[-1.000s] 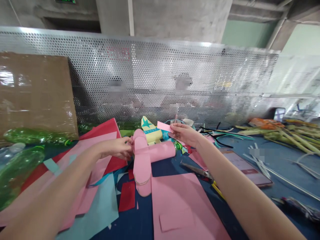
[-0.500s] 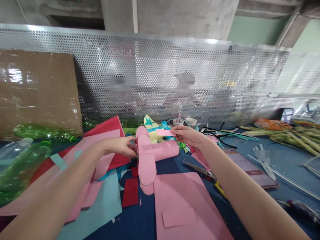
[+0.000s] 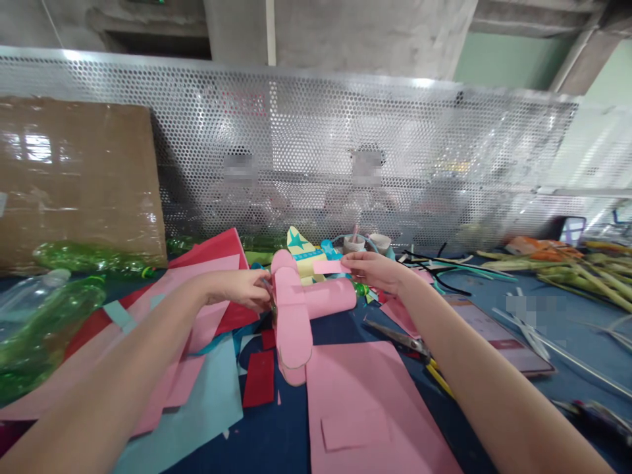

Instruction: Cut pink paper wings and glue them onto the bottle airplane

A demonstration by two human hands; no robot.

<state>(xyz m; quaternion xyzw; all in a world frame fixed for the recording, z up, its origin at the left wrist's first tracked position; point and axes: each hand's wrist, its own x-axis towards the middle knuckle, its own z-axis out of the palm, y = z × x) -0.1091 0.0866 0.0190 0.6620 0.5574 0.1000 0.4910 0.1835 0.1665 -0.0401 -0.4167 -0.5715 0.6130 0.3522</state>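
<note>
A model plane (image 3: 328, 299) made of pink paper lies sideways before me, its tube pointing right. A green bottle cap (image 3: 362, 289) shows at the tube's right end. Long rounded wings (image 3: 293, 322) cross the tube, one above the other. My left hand (image 3: 243, 289) grips the plane's left end, its fingertips partly hidden behind the wings. Above the tube, my right hand (image 3: 372, 268) pinches a small pink paper strip (image 3: 328, 266) by its right end. The strip is held apart from the plane.
Pink cardstock (image 3: 368, 388) with a cut piece lies in front. Scissors (image 3: 402, 339) rest near my right forearm. Red card (image 3: 259, 378), blue paper (image 3: 217, 395) and green bottles (image 3: 59, 336) are on the left. A perforated metal panel (image 3: 306, 145) stands behind; cardboard (image 3: 79, 178) leans there.
The view has shifted slightly. The strip in my right hand is tilted a little differently and sits slightly lower. My left hand keeps its hold on the plane.
</note>
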